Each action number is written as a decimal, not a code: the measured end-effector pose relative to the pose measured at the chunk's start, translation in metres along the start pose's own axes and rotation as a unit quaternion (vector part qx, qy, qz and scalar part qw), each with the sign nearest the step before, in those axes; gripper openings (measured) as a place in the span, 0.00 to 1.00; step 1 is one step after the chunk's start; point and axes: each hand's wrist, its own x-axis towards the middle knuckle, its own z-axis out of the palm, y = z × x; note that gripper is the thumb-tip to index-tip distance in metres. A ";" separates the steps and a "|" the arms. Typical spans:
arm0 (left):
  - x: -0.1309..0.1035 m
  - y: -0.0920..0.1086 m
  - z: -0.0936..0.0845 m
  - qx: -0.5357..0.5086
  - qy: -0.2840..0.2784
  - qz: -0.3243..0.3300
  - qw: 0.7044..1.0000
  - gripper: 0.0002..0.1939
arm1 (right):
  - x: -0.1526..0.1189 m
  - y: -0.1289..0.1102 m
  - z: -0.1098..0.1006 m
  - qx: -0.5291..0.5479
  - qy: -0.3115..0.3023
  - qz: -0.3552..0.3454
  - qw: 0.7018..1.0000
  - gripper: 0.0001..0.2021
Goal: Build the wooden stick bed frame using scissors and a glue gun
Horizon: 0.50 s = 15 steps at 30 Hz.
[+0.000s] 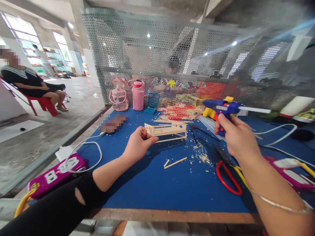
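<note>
Between the thumb and fingers of my left hand (140, 142) is one end of a small wooden stick model (169, 130), a long frame held just above the blue tabletop. My right hand (238, 134) is wrapped round the handle of a blue and yellow glue gun (222, 107), with a white glue stick (256, 109) poking out of its back. The gun's yellow nozzle end points left, apart from the model. Two loose cut sticks (175, 163) lie on the table in front of the model. Red-handled scissors (228, 178) rest below my right wrist.
Behind the model lies a pile of red-tipped sticks (180, 111), with pliers (204, 131) nearer. Two pink bottles (138, 95) stand before a perforated metal screen (147, 59). A purple power strip (56, 175) with a white cable is at left. A person (27, 78) sits beyond.
</note>
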 end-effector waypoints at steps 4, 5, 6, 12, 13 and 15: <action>0.000 0.000 -0.002 -0.063 -0.002 -0.002 0.998 0.22 | -0.022 -0.030 0.036 0.122 -0.092 0.006 0.988 0.13; 0.001 0.000 -0.002 -0.069 0.001 -0.006 0.998 0.21 | -0.026 -0.032 0.041 0.137 -0.113 0.007 0.984 0.13; 0.001 0.000 -0.003 -0.074 0.004 -0.012 0.997 0.21 | -0.030 -0.031 0.045 0.138 -0.132 0.008 0.982 0.13; 0.002 0.000 -0.003 -0.078 0.028 -0.040 0.996 0.21 | -0.040 -0.022 0.046 0.149 -0.199 0.009 0.968 0.10; 0.002 0.000 -0.004 -0.076 0.031 -0.041 0.996 0.21 | -0.040 -0.023 0.046 0.155 -0.199 0.010 0.967 0.11; 0.003 0.000 -0.004 -0.072 0.035 -0.041 0.996 0.20 | -0.041 -0.024 0.045 0.160 -0.192 0.009 0.968 0.11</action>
